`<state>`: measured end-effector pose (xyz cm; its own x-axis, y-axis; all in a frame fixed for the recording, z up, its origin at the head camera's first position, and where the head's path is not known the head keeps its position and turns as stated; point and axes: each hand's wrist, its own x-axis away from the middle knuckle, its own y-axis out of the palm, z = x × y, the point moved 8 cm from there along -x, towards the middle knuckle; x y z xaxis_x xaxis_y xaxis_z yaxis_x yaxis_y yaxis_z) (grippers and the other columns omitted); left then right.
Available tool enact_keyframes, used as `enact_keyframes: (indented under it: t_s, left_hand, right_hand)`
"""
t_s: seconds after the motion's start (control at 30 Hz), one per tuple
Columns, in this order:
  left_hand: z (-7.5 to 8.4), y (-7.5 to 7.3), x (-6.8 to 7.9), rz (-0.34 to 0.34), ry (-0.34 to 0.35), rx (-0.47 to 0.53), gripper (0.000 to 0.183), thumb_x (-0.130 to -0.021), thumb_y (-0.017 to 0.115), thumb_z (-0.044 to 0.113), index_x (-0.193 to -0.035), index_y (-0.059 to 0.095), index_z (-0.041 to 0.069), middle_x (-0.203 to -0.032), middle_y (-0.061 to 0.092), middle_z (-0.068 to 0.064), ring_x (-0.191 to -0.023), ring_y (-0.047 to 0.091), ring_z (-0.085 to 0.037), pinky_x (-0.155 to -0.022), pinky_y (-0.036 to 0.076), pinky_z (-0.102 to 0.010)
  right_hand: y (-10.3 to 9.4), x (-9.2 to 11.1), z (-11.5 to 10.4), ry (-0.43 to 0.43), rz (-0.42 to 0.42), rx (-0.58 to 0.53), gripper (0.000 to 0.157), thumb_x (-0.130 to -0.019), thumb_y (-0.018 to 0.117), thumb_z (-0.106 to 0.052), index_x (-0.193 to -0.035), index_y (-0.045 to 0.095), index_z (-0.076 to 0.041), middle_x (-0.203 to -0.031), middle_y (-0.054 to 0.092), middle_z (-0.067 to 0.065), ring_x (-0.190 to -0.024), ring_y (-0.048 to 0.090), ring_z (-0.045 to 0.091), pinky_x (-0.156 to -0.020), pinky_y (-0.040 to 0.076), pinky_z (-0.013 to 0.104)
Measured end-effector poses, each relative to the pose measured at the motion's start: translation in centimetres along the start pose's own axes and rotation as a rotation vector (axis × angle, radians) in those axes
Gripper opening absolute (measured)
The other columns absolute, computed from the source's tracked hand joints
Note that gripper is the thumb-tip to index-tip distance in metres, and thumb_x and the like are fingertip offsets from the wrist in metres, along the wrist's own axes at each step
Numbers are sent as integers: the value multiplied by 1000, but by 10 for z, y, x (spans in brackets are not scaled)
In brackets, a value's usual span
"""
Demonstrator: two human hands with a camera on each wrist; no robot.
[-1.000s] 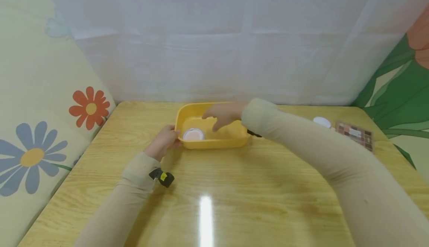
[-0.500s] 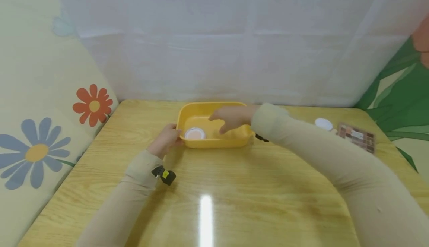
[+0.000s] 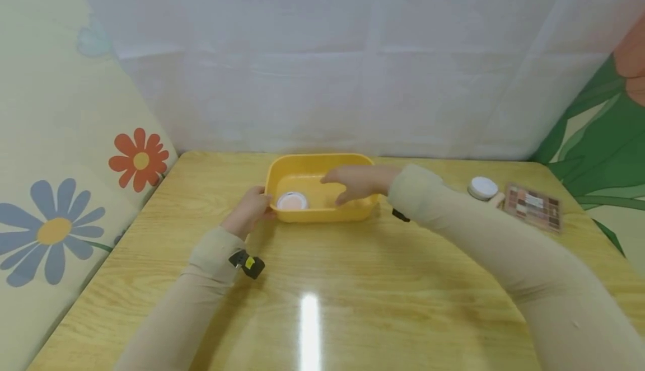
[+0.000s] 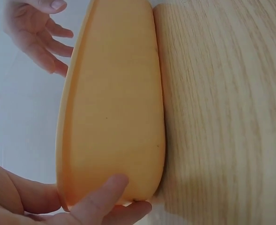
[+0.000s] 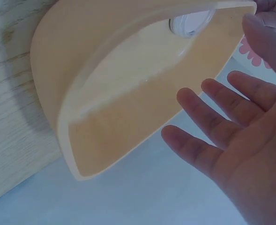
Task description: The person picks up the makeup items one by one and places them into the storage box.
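Observation:
A yellow plastic basin (image 3: pixel 322 215) stands on the wooden table near its back edge. My left hand (image 3: pixel 248 212) grips its left end, and in the left wrist view the fingers (image 4: pixel 102 197) wrap the corner of the wall. Inside, at the left, lies a round, white-rimmed compact (image 3: pixel 292 201) with a pale pink face, partly visible in the right wrist view too. Over the basin's right half hovers my right hand (image 3: pixel 355 183), palm down. In the right wrist view its fingers (image 5: pixel 198 150) are spread and hold nothing.
At the table's right lie a round white-lidded jar (image 3: pixel 482 188) and an eyeshadow palette (image 3: pixel 533 207); a small beige piece (image 3: pixel 496 200) sits between them, partly behind my right sleeve. A white cloth (image 3: pixel 302 80) hangs behind the table (image 3: pixel 282 281).
My right hand has drawn a little to the right over the basin. The left hand keeps its grip, and the compact stays in place. More of the white jar shows now.

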<state>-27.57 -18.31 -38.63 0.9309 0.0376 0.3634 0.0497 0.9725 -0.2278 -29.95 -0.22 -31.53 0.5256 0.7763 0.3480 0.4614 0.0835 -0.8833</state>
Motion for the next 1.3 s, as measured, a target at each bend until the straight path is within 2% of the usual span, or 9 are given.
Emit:
enact_keyframes:
  t_s: [0.37, 0.87, 1.13, 1.3]
  left_hand:
    - [1, 0, 0, 1, -10, 6, 45, -103, 29, 2, -145, 26, -14, -136, 42, -29, -108, 49, -30, -97, 48, -39]
    - [0, -2, 0, 2, -12, -5, 45, -104, 31, 4, -145, 26, -13, -135, 42, -28, -104, 51, -26, -89, 52, -31]
    - [1, 0, 1, -3, -11, -9, 44, -104, 31, 4, -145, 27, -13, -136, 42, -28, -108, 50, -29, -98, 48, -38]
    - [0, -1, 0, 0, -4, -5, 44, -104, 30, 4, -144, 27, -14, -135, 42, -27, -105, 49, -27, -96, 48, -37]
  right_hand:
    - [4, 12, 6, 19, 40, -31, 60, -95, 64, -17, -145, 38, 3, -149, 37, 21, -138, 31, 37, -115, 24, 48]
    - [9, 31, 16, 56, 70, -88, 64, -97, 61, -25, -149, 34, 0, -153, 31, 20, -141, 26, 37, -115, 23, 50]
    - [11, 39, 18, 49, 109, -71, 62, -97, 61, -24, -148, 35, 2, -151, 34, 22, -139, 30, 38, -113, 26, 51]
    - [13, 43, 19, 32, 142, -61, 60, -97, 61, -21, -146, 36, 3, -149, 36, 24, -137, 32, 39, -113, 27, 52]
